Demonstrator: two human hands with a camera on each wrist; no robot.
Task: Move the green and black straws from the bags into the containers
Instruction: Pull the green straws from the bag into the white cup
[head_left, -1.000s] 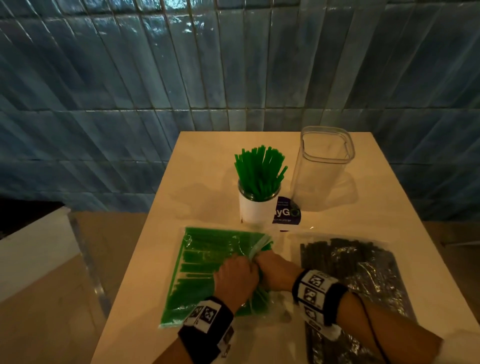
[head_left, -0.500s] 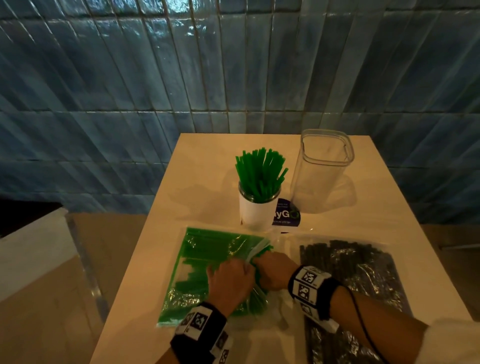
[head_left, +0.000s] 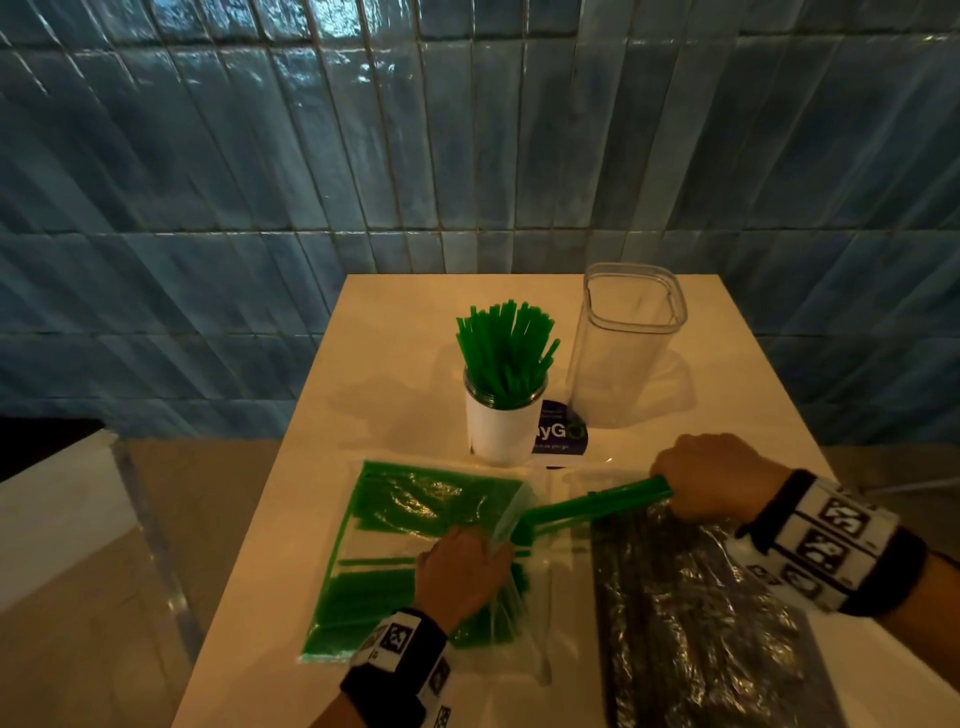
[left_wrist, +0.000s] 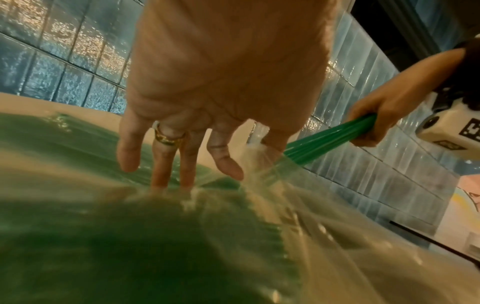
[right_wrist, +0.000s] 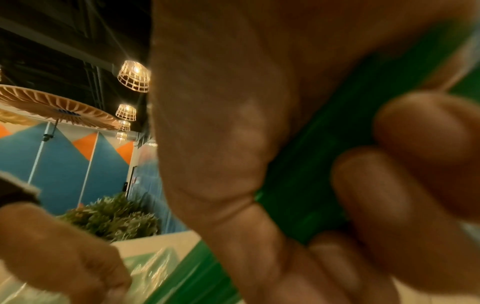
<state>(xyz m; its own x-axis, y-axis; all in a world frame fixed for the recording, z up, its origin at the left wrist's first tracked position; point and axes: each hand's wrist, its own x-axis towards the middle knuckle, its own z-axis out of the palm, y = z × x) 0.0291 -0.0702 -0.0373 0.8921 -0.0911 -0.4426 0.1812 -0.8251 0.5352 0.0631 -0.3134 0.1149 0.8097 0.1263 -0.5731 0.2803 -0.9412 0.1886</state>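
Green straws fill a clear bag (head_left: 415, 525) that lies flat near the front left corner of the table (head_left: 395, 322). The left hand (head_left: 462, 577) presses down on the bag near its open right end, and its fingers (left_wrist: 166, 164) look mostly straight on the plastic. The thumb is at the bag's mouth, but whether it pinches the plastic cannot be told.

The right hand (head_left: 719, 483) has its fingers (right_wrist: 405, 197) curled tight round a bunch of green straws (head_left: 597, 506). One end of the bunch is in the bag's mouth. The rest sticks out to the right, above the top of the bag of black straws (head_left: 696, 613), which lies along the front right of the table.

In the middle of the table stands a white jar (head_left: 501, 426) with more green straws (head_left: 506, 353) standing up in it. Just to its right is a tall clear container (head_left: 623, 364) with its top open. A dark label (head_left: 561, 436) lies between them.
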